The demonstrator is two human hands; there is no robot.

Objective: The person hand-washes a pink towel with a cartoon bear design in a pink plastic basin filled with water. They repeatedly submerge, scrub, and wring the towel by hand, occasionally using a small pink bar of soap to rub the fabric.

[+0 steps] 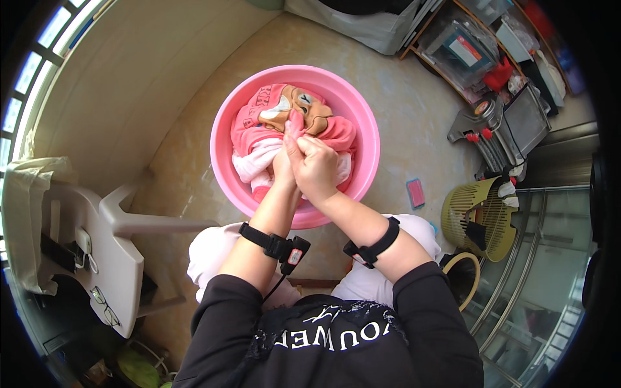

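Note:
A round pink plastic basin [220, 131] stands on the floor in front of my knees. In it lies a bunched pink garment [342, 133] with a brown cartoon animal face and dark lettering on its front. Paler pink cloth [254, 159] is folded lower down on the near left side. Over the basin's middle my hands are pressed together at the wrists and heels. My right hand [316, 165] is closed around a fold of the pink garment, which pokes up past the thumb. Close against it, my left hand [283, 162] grips the same cloth, its fingers partly hidden.
A pink and blue scrubbing block [415, 193] lies on the floor right of the basin. Farther right are a green slatted basket [458, 213], a bin [468, 279] and a crowded shelf [461, 53]. A plastic chair [121, 271] with eyeglasses [105, 306] stands at left.

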